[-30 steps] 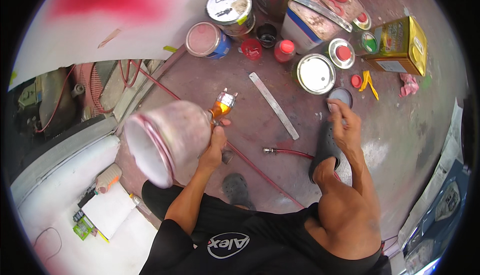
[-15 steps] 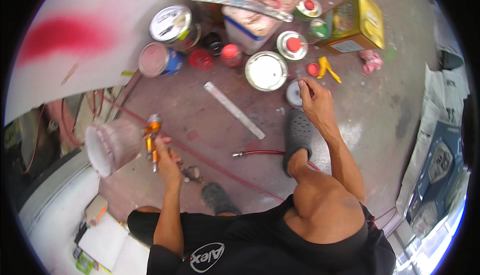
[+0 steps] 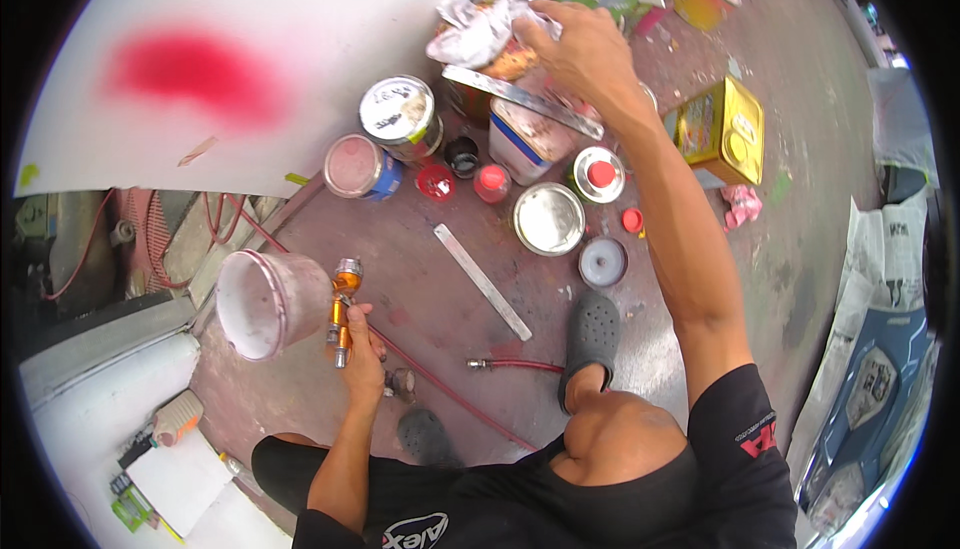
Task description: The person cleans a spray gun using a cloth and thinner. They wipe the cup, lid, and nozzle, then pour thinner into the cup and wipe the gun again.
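I see the left hand [image 3: 362,349] closed around the spray gun [image 3: 342,311], cup [image 3: 268,303] attached, above the floor. The right hand [image 3: 585,49] grips a rag [image 3: 470,34] over the cans [image 3: 400,114].

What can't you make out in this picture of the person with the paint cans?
- Head view: what lies under the crumpled rag; the right hand covers part of it.
- The spray gun grip, wrapped by the left hand.
- Inside the cup: blurred.
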A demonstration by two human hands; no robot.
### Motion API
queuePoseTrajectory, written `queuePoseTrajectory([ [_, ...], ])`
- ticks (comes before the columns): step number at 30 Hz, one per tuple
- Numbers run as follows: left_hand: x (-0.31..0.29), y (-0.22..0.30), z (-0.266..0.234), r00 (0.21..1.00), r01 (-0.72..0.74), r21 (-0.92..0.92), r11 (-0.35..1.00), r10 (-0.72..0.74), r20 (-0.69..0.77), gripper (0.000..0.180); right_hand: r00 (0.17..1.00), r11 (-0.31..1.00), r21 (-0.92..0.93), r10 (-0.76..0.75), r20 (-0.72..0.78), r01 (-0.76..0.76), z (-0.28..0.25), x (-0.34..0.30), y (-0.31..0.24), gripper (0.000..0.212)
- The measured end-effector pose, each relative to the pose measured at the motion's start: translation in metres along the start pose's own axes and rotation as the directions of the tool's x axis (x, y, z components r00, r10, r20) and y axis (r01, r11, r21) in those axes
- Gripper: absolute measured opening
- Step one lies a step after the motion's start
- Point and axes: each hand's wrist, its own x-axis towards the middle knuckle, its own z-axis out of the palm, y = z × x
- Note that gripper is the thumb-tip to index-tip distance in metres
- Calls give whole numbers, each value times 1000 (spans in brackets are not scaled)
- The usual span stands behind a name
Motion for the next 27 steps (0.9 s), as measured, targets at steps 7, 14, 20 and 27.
queuePoseTrajectory([
  [7, -8, 27, -4, 998, -37, 59, 998, 40, -45, 45, 953, 958, -278, 143, 267, -66, 92, 65, 9, 57],
  [14, -13, 19, -55, 985, -47, 58, 997, 56, -161, 44, 965, 989, -8, 142, -222, -148, 49, 70, 7, 65],
  [20, 12, 13, -53, 992, -32, -38, 999, 27, -123, 36, 971, 896, 394, -137, -196, 206, -133, 111, 68, 51],
  [27, 26, 2, -69, 994, -75, -61, 995, 70, -85, 37, 895, 484, 775, 41, 445, -407, -119, -8, -149, 50],
])
